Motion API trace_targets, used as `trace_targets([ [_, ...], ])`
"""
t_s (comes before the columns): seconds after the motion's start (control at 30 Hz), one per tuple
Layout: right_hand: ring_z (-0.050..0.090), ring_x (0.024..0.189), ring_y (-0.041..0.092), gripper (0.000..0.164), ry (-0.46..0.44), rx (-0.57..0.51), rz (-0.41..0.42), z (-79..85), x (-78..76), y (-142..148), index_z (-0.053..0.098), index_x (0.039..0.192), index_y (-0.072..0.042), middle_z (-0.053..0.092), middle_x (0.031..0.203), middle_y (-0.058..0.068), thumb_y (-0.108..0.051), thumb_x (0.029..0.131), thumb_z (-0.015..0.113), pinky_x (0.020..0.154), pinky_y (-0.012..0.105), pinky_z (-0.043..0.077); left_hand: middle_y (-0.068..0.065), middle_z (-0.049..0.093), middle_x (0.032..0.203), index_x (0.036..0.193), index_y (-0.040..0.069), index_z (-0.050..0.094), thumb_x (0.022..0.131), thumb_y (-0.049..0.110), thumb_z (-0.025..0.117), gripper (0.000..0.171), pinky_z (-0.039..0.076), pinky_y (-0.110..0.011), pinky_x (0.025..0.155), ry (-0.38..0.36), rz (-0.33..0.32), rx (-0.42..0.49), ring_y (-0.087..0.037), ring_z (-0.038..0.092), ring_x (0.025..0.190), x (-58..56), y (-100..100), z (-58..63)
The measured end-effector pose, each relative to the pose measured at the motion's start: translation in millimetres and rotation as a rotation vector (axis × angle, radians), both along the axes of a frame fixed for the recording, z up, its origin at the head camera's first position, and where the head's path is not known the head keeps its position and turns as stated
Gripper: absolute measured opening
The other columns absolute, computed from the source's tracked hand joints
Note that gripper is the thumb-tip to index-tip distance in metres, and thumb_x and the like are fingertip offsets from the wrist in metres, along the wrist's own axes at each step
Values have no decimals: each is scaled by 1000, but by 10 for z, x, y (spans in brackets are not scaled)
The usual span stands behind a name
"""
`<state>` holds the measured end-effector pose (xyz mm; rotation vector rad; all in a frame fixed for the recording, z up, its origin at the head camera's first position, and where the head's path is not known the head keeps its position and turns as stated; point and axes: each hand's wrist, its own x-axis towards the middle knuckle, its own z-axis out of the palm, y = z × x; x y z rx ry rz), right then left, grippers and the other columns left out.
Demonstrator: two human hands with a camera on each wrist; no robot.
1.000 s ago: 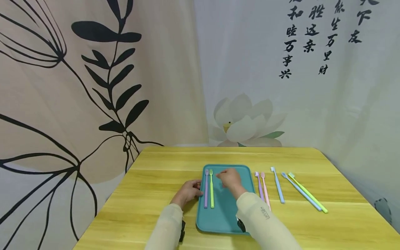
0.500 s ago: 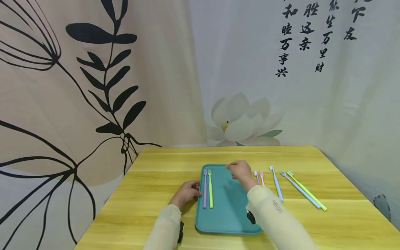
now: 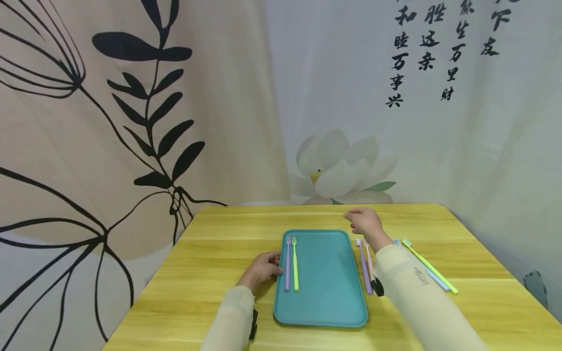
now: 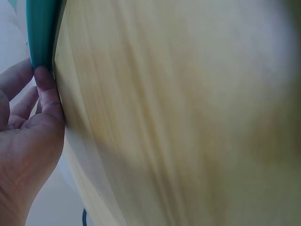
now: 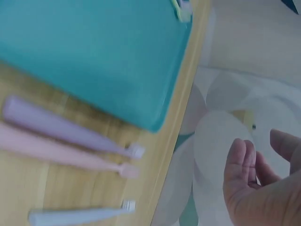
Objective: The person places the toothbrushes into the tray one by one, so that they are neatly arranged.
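A teal rectangular tray with rounded corners (image 3: 329, 319) lies flat on the tabletop (image 3: 237, 229), its left rim pinched by the left hand (image 3: 262, 269). In it, along the left side, a purple toothbrush (image 3: 288, 268) and a green toothbrush (image 3: 296, 268) lie nearly parallel, heads at the far end. Just right of the tray lie a second purple toothbrush (image 3: 365, 270) and a pink one (image 5: 61, 150), side by side. The right hand (image 3: 365, 223) holds nothing above the far side. Farther right, a light blue toothbrush (image 5: 80, 216), another blue one (image 3: 439, 282), partly hidden, and a lime green one (image 3: 431, 267) slant.
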<state>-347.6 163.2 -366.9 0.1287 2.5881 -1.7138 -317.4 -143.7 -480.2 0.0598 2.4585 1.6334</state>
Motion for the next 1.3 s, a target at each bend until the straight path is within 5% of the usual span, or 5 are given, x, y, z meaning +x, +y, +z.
trace_targets([
  [0.6,42,132,45,58,-23,10,-45,10,-10,848,39,147,7,38,146,32,-28,102,51,102,47,44,-14,57,107,142,-6,48,86,-7,67,59,50,-33,79,12,-16,8,-22,55,90,30,14,-5],
  [1.3,32,135,52,72,-90,75,84,-353,149,1758,21,150,14,22,152,36,-36,105,47,105,54,39,-14,56,108,143,-6,47,86,-8,67,61,51,-33,81,-9,1,15,-23,54,93,-3,14,-7],
])
